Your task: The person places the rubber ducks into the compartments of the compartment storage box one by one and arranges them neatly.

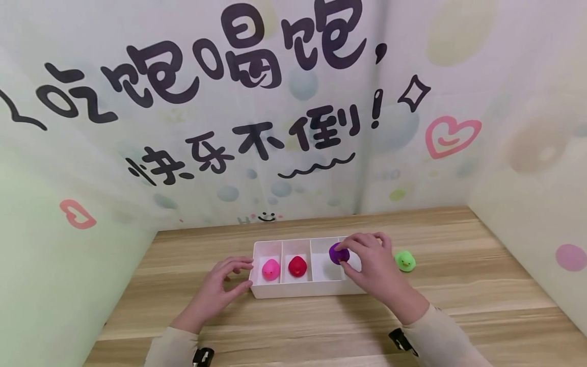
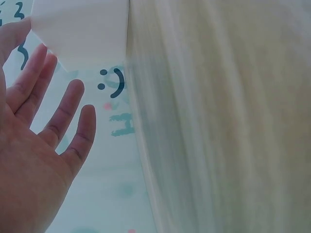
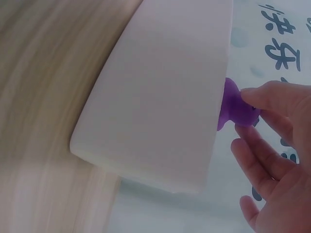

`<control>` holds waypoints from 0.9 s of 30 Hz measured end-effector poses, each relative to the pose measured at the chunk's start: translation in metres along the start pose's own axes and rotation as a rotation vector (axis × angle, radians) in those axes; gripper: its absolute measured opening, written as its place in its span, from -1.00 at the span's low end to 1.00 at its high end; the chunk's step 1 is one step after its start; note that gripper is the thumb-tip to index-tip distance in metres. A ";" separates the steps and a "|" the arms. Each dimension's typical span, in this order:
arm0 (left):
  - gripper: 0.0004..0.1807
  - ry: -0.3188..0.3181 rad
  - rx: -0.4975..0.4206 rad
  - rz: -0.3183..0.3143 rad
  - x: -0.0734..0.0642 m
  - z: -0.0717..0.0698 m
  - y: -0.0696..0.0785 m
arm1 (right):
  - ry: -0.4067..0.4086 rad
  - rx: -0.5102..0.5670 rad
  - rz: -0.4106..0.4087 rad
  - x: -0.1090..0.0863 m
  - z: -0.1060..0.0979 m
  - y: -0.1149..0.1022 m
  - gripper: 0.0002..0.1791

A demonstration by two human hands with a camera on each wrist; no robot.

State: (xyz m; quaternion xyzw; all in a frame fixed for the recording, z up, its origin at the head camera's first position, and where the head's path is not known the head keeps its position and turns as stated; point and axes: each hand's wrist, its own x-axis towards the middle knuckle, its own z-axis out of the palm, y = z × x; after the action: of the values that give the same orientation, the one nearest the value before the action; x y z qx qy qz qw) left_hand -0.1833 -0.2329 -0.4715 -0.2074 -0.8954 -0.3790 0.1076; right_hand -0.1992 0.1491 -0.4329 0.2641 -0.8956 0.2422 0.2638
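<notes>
Two lines of big black writing point(image 1: 260, 140), 吃饱喝饱, and 快乐不倒!, cross the pale wall point(image 1: 206, 204) (a pink heart point(image 1: 451, 140) smiles beside them). In front, a wooden table point(image 1: 298, 331) holds a long white box point(image 1: 307, 290). The left hand point(image 1: 217, 285) grips nothing; its loose fingers touch the box's left end. The right hand point(image 1: 372, 262) pinches a purple toy point(image 1: 337, 253) over the box and hides the box's right end. From the left, a pink duck point(image 1: 270, 270) sits in the first part and a red toy point(image 1: 297, 266) in the second. A green duck point(image 1: 405, 261) is on the table, right of the box.
</notes>
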 end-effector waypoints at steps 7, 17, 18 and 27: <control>-0.66 -0.013 -0.005 -0.010 -0.001 0.000 -0.003 | -0.057 -0.001 0.013 0.004 0.005 -0.003 -0.66; -0.67 -0.004 0.004 -0.012 -0.001 0.000 -0.003 | -0.088 0.001 -0.005 0.011 0.015 -0.004 -0.70; -0.67 -0.005 0.004 -0.011 -0.001 0.000 -0.003 | -0.093 -0.002 -0.007 0.012 0.016 -0.004 -0.70; -0.64 -0.031 -0.014 -0.031 0.001 -0.001 -0.003 | -0.170 -0.053 0.006 0.017 0.024 -0.007 -0.70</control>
State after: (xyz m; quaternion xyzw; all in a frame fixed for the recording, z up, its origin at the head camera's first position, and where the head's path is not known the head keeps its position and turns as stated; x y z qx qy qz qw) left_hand -0.1852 -0.2353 -0.4729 -0.2001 -0.8973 -0.3838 0.0861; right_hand -0.2159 0.1243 -0.4384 0.2741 -0.9215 0.1960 0.1930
